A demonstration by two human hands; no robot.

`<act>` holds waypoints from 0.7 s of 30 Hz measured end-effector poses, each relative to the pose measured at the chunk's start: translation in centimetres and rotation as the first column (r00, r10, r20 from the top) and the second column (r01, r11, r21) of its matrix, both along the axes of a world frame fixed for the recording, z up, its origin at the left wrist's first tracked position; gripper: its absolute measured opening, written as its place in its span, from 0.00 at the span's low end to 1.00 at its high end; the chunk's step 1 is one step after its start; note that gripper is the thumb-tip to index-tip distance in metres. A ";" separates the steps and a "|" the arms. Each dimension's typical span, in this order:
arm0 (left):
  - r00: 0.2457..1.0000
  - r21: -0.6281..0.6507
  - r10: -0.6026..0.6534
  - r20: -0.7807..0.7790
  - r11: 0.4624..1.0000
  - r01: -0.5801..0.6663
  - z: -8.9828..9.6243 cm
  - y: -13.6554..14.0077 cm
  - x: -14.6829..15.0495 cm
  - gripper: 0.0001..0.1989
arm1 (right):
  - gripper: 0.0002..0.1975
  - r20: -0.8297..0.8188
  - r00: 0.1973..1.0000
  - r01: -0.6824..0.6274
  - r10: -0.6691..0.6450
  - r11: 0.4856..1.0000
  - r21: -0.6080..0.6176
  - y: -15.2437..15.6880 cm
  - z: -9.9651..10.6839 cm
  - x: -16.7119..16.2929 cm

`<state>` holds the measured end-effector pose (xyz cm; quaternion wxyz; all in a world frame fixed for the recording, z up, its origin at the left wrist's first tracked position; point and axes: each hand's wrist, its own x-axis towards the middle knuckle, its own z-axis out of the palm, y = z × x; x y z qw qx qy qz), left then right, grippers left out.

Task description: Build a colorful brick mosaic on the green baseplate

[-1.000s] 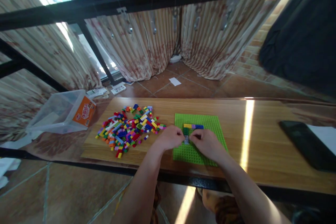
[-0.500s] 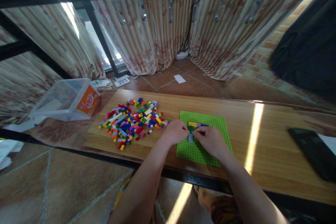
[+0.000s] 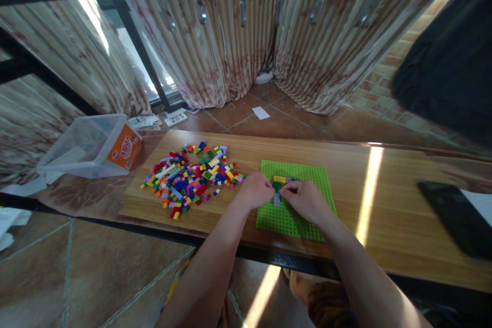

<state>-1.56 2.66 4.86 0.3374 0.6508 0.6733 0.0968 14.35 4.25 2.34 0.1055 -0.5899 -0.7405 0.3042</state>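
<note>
A light green studded baseplate (image 3: 295, 223) lies on the wooden table in front of me. On it is a row of bricks with a yellow brick (image 3: 279, 179) at its left end and purple and blue ones beside it. A dark green brick (image 3: 277, 185) sits just below the yellow one, and a pale grey-blue brick (image 3: 277, 200) below that. My left hand (image 3: 257, 190) is closed, its fingertips at the left side of the dark green brick. From the right, my right hand (image 3: 306, 199) pinches at the same brick and partly covers the row.
A loose heap of mixed toy bricks (image 3: 192, 177) spreads left of the baseplate. Beyond it stands a clear plastic box (image 3: 88, 146) with an orange label. A dark flat object (image 3: 453, 215) lies at the right, beside white paper. Curtains (image 3: 230, 51) hang behind the table.
The whole view has shifted slightly. Both hands stay at the dark green brick in nearly the same pose, and the bricks on the baseplate look the same.
</note>
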 end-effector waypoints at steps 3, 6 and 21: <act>1.000 0.001 0.003 -0.021 1.000 -0.003 0.0 0.0 0.2 0.12 | 0.13 0.015 1.000 0.011 -0.011 1.000 0.004 0.0 0.0 0.0; 0.999 -0.008 0.002 -0.048 1.000 -0.002 0.0 0.1 0.4 0.13 | 0.13 0.017 1.000 0.013 -0.014 1.000 0.005 0.0 -0.1 -0.1; 0.998 0.091 0.030 -0.051 0.996 -0.025 -0.8 -0.5 0.4 0.15 | 0.13 -0.140 0.990 -0.038 0.033 0.999 -0.031 0.5 -0.9 0.5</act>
